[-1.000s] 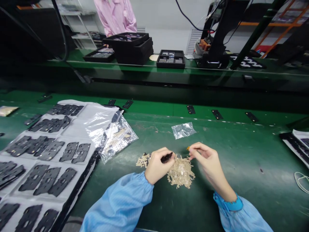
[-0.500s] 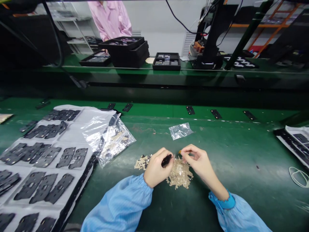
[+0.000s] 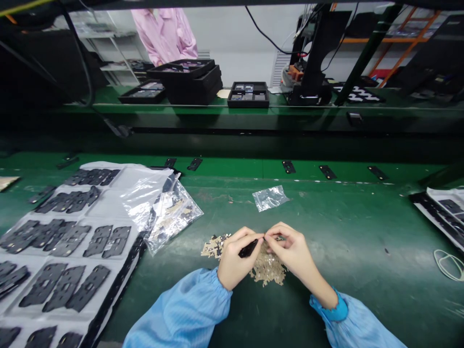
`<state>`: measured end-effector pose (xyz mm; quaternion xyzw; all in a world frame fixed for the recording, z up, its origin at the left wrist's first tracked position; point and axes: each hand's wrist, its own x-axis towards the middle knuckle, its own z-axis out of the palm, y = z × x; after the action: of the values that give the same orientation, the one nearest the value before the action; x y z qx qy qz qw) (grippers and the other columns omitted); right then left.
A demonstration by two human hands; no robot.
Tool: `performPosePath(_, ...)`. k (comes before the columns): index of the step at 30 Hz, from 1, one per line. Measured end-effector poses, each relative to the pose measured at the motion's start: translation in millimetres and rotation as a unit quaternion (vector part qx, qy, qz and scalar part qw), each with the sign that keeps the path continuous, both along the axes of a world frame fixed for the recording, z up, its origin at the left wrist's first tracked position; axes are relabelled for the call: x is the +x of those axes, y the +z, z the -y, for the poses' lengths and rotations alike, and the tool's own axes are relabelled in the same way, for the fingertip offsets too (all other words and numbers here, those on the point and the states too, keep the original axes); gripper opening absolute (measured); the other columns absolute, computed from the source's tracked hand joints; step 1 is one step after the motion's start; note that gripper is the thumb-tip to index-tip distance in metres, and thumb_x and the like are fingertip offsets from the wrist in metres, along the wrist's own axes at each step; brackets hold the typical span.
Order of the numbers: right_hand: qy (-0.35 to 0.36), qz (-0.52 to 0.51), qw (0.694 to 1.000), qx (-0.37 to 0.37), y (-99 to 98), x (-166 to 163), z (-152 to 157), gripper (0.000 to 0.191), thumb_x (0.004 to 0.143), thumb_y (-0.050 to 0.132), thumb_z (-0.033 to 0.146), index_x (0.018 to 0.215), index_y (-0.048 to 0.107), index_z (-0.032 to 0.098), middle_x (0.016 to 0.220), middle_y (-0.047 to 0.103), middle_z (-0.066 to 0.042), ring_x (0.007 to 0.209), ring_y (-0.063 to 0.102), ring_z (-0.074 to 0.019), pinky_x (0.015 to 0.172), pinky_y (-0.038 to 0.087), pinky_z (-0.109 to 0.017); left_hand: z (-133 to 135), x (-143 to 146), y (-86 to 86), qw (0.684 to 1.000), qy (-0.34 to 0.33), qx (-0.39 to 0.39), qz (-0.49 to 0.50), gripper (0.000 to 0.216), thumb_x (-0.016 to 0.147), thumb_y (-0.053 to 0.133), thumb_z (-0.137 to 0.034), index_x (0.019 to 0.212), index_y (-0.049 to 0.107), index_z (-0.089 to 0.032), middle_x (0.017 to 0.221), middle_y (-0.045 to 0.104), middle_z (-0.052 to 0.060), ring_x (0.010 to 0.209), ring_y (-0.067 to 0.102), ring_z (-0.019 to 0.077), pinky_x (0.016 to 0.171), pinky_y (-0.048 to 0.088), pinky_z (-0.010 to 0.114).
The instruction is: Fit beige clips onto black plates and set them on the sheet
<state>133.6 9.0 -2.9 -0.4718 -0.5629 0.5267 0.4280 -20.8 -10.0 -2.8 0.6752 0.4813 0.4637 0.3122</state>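
My left hand (image 3: 237, 258) is closed around a black plastic part (image 3: 248, 248), most of it hidden by the fingers. Its thumb and forefinger meet the fingertips of my right hand (image 3: 288, 246), which pinches something too small to make out. Both hands are above a pile of small beige pieces (image 3: 268, 268) on the green table. To the left of my left hand lies a smaller heap of beige and black pieces (image 3: 213, 245). A small clear plastic bag (image 3: 270, 197) lies just beyond the hands.
At left, a white compartmented tray (image 3: 99, 208) bears several flat black parts; a clear bag of pieces (image 3: 174, 212) overlaps its edge. Black parts are spaced along the green strip (image 3: 239, 166). Black trays (image 3: 248, 94) and a person in pink (image 3: 165, 36) are behind. A white loop (image 3: 449, 265) lies right.
My right hand has moved left and slightly down, bringing its fingertips against those of my left hand. The orange-brown bit seen in its pinch before is now hidden.
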Motion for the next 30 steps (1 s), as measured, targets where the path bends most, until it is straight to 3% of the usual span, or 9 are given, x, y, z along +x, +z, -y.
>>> performPosePath(5, 0.008, -0.021, 0.999, -0.033, -0.6, -1.2, -0.2, 0.017, 0.075, 0.068, 0.031, 0.086, 0.070, 0.018, 0.087, 0.055, -0.005, 0.066, 0.061, -0.0151, 0.059, 0.061, -0.032, -3.3, -0.1, -0.8, 0.999, 0.016, -0.033, 0.028, 0.020, 0.082, 0.057, -0.016, 0.096, 0.071, -0.018, 0.079, 0.062, 0.006, 0.076, 0.059, 0.0155, 0.069, 0.045, 0.026)
performPosePath(8, -0.002, -0.044, 0.996, -0.071, 3.0, -0.2, -3.3, 0.021, 0.073, 0.070, 0.035, 0.085, 0.071, 0.018, 0.088, 0.057, -0.006, 0.067, 0.060, -0.0155, 0.057, 0.060, -0.031, -6.6, -1.7, 3.5, 0.990, 0.033, -0.106, 0.090, 0.016, 0.082, 0.059, -0.021, 0.087, 0.072, -0.016, 0.077, 0.062, 0.005, 0.069, 0.057, 0.0138, 0.063, 0.043, 0.024)
performPosePath(14, 0.005, -0.137, 0.978, -0.159, 8.3, 2.8, -6.0, 0.020, 0.072, 0.072, 0.033, 0.081, 0.068, 0.017, 0.069, 0.060, -0.002, 0.065, 0.057, -0.0136, 0.053, 0.055, -0.023, -7.0, -2.7, 4.8, 0.933, -0.001, -0.273, 0.235, 0.019, 0.081, 0.062, -0.030, 0.086, 0.070, -0.014, 0.056, 0.046, -0.003, 0.049, 0.038, 0.0062, 0.050, 0.030, 0.021)
performPosePath(21, 0.012, -0.142, 0.980, -0.137, 10.9, -0.9, -2.0, 0.018, 0.071, 0.072, 0.032, 0.073, 0.065, 0.016, 0.070, 0.055, -0.001, 0.063, 0.053, -0.0132, 0.047, 0.052, -0.022, -7.0, -1.2, 3.8, 0.925, -0.022, -0.291, 0.241, 0.021, 0.080, 0.062, -0.032, 0.083, 0.067, -0.012, 0.051, 0.043, -0.004, 0.047, 0.040, 0.0068, 0.050, 0.033, 0.021)
performPosePath(24, -0.014, -0.132, 0.986, -0.102, 10.8, -3.4, -1.5, 0.018, 0.071, 0.072, 0.034, 0.071, 0.064, 0.018, 0.072, 0.052, 0.000, 0.062, 0.051, -0.0133, 0.044, 0.050, -0.022, -6.5, -1.0, 4.4, 0.913, -0.019, -0.302, 0.275, 0.020, 0.079, 0.060, -0.032, 0.088, 0.063, -0.014, 0.058, 0.052, -0.003, 0.044, 0.047, 0.0069, 0.047, 0.038, 0.021)
performPosePath(28, -0.038, -0.141, 0.984, -0.099, 12.7, -5.0, 0.3, 0.018, 0.071, 0.072, 0.034, 0.070, 0.064, 0.018, 0.075, 0.051, 0.000, 0.059, 0.050, -0.0118, 0.043, 0.048, -0.021, -8.8, -4.6, 3.3, 0.857, 0.039, -0.324, 0.399, 0.014, 0.074, 0.053, -0.026, 0.086, 0.048, -0.020, 0.070, 0.058, -0.004, 0.043, 0.059, 0.0105, 0.043, 0.045, 0.022)
performPosePath(30, -0.023, -0.154, 0.980, -0.121, 15.2, -4.5, 2.2, 0.015, 0.073, 0.071, 0.032, 0.072, 0.066, 0.017, 0.073, 0.053, 0.000, 0.060, 0.051, -0.0115, 0.045, 0.047, -0.020, -12.5, -8.4, 2.8, 0.856, 0.083, -0.318, 0.400, 0.011, 0.072, 0.053, -0.022, 0.081, 0.047, -0.019, 0.064, 0.059, -0.004, 0.048, 0.063, 0.0129, 0.047, 0.049, 0.023)
